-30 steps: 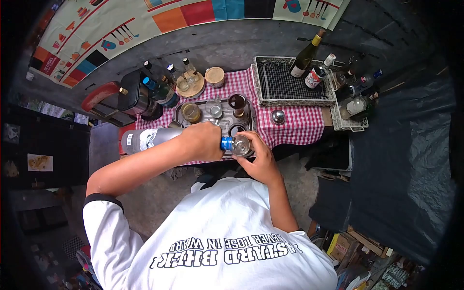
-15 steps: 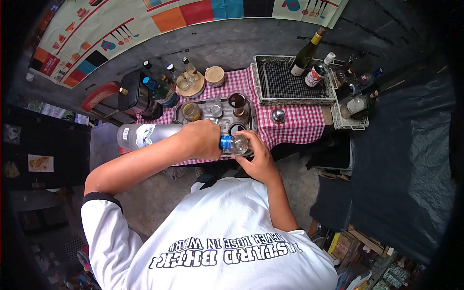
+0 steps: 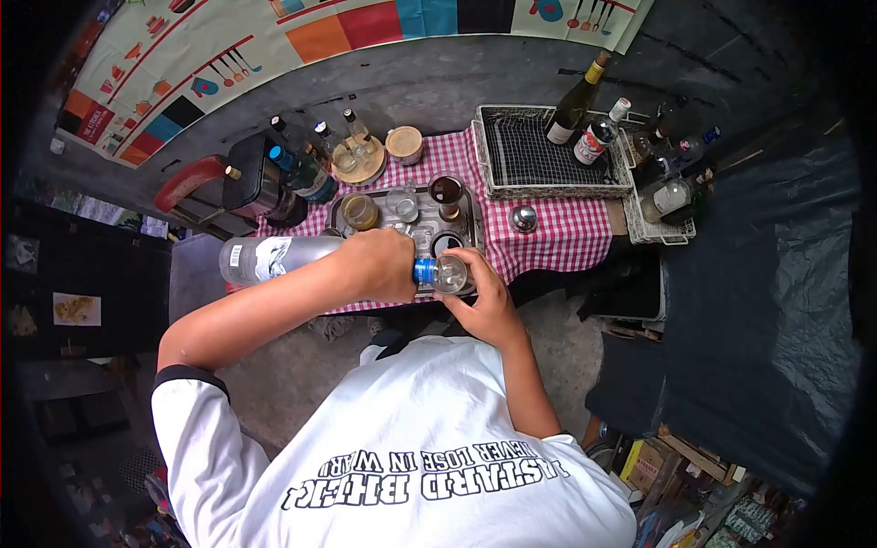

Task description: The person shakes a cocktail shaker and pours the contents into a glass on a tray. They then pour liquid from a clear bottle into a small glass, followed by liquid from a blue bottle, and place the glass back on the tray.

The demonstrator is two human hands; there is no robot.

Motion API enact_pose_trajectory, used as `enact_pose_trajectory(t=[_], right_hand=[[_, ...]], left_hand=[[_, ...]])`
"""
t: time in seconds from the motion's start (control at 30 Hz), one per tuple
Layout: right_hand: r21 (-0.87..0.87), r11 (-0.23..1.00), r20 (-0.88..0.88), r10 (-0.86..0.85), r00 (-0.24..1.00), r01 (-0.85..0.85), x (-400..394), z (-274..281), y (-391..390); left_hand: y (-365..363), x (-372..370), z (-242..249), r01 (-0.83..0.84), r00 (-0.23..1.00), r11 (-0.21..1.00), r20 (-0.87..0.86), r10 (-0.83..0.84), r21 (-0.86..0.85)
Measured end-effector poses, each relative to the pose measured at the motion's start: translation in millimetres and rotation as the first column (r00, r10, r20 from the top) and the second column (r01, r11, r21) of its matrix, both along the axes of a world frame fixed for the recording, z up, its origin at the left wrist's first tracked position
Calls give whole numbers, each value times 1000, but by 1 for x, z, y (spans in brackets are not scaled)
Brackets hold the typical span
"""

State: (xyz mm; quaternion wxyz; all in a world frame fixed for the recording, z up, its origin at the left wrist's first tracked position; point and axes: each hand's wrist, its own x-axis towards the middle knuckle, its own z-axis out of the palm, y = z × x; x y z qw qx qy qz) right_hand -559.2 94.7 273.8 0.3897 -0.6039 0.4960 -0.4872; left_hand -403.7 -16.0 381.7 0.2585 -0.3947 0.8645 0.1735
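Note:
My left hand point(image 3: 384, 265) is wrapped round the neck of a large frosted bottle point(image 3: 283, 258), which is tilted nearly level with its base to the left. The blue mouth of the bottle meets the rim of a small clear glass point(image 3: 450, 273). That glass is held between the fingers and thumb of my right hand point(image 3: 484, 297). Just beyond my hands is a metal tray point(image 3: 472, 212) carrying a glass of amber liquid point(image 3: 360, 211), a clear glass point(image 3: 403, 205) and a glass of dark liquid point(image 3: 447, 191). Another dark-filled glass point(image 3: 447, 243) is close behind the held one.
A wire basket point(image 3: 557, 191) with two bottles stands at the back right, and a smaller basket point(image 3: 665, 231) of bottles beside it. A metal dome point(image 3: 523, 218) sits on the checkered cloth point(image 3: 566, 239). Several bottles and a round wooden board point(image 3: 363, 168) are at the back left.
The view has shifted very slightly. Both hands, the tilted bottle and the small glass keep nearly the same positions.

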Motion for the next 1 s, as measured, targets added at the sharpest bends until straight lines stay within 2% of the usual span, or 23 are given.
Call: enact_pose_trajectory(t=[0.1,0.2,0.27,0.83,1.0], right_hand=[[-47,999,-65,-13,998,10,0,-1,0],[-27,1000,-46,-3,999,2,1,-1,0],[-3,1000,38,3,999,-3,2,-2,0],[-25,1000,-35,3,999,-4,22,9,-14],[-23,1000,-12,5,1000,-5,39,15,-22]], left_hand=[[0,0,1,1,1000,1000,5,-1,7],[0,0,2,-4,1000,1000,10,4,9],[0,1,3,-4,1000,1000,14,4,7],[-10,21,10,-43,998,998,45,41,37],[-18,42,14,-61,998,997,-14,61,37]])
